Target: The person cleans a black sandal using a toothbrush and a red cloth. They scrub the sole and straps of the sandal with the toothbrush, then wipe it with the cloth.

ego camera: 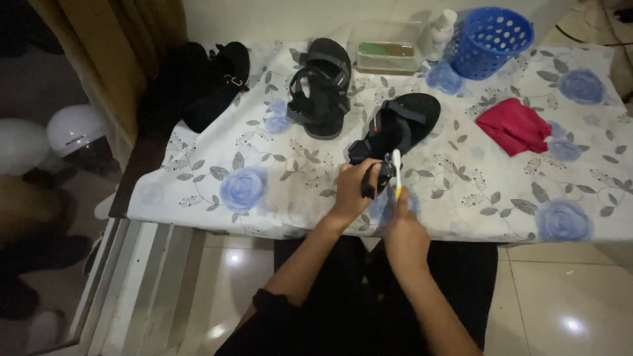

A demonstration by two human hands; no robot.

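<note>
- Where the flowered cloth (pixel 461 191) drops over the near edge of the table, both hands work just at that edge; the tiled floor (pixel 560 290) shows below it, and open cloth lies to the left and right of them
- the left hand (pixel 355 188) is closed around the heel strap of a black sandal (pixel 395 128); the sandal's toe points away towards the far side, its heel end sits at the near edge under the fingers
- the right hand (pixel 403 227) is clenched on the handle of a toothbrush (pixel 397 173), held upright; the brush head stands just beside the strap, touching or nearly so, which cannot be told
- a second black sandal (pixel 321 86) lies further back, well apart; dark shoes (pixel 211 82) sit at the left edge
- a red cloth (pixel 514 126) lies to the right; a blue basket (pixel 486 41) and a clear container (pixel 388 54) stand along the far edge
</note>
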